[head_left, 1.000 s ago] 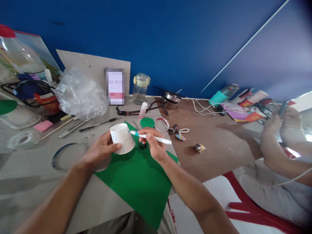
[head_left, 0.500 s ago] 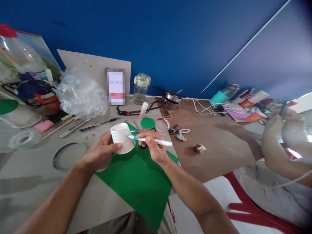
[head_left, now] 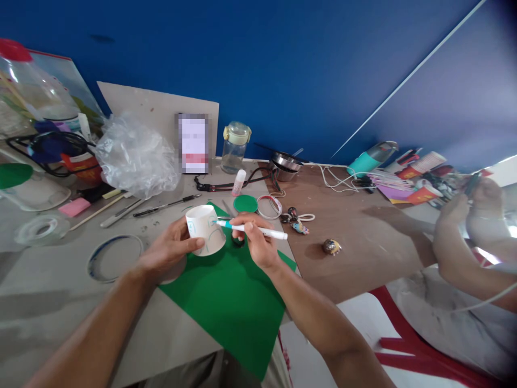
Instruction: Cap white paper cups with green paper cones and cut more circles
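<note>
Two things are in my hands: a white paper cup and a white marker with a teal grip. My left hand is closed around the cup and holds it tilted over on its side, with the thumb on the near side. My right hand is closed on the marker in a normal pen grip, and the tip seems to touch the cup wall near its far edge. Thin blue-green curved lines are on the paper.

In my judgement, the left hand should keep the cup very steady and turn it slowly, so the right wrist does not need to move much. A light pressure on the tip should give a clean line on the curved wall. My fingers should also stay away from fresh ink, because it can smear.

Both hands are above a green sheet that lies on the grey desk, and the cup is over its far part. Just beyond the cup are a small green disc and a thin ring. To the left lie a blue-edged ring, a roll of clear tape and a black pen. Farther away are a plastic bag and a glass jar, and to the right is a brown board.
</note>
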{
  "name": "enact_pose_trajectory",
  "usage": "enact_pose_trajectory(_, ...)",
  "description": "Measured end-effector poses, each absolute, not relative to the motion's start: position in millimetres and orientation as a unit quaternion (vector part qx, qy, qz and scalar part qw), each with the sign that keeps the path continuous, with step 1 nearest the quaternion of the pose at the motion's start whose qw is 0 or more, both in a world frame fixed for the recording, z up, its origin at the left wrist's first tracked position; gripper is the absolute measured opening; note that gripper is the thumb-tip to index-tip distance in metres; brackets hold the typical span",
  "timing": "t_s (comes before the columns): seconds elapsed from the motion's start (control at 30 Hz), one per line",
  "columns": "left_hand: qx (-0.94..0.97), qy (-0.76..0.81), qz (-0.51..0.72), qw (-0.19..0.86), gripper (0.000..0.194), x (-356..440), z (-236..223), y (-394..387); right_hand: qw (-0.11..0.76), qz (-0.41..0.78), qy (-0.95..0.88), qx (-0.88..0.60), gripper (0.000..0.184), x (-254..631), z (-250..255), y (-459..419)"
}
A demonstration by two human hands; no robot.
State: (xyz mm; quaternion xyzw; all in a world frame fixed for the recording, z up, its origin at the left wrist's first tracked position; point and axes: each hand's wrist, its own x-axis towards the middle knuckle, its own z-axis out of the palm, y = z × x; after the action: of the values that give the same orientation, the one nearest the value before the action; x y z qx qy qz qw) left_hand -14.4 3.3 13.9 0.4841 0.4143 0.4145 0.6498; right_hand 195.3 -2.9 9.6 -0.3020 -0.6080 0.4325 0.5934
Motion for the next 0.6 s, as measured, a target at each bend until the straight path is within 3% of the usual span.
enact_pose_trajectory(0.27,0.493,0.396,0.415,0.654,0.056,-16,9,4,0.593,0.442,-0.608,-0.288,0.033,197,6,-3)
enact_pose_trajectory(0.4,0.487,0.391,0.418,0.660,0.053,-16,10,4,0.641,0.455,-0.552,-0.279,0.032,195,5,0)
enact_pose_trajectory(0.5,0.483,0.396,0.418,0.660,0.055,-17,8,6,0.665,0.431,-0.520,-0.318,0.044,192,9,2)
enact_pose_trajectory(0.6,0.488,0.413,0.420,0.644,0.057,-18,5,7,0.635,0.408,-0.515,-0.406,0.055,187,12,2)
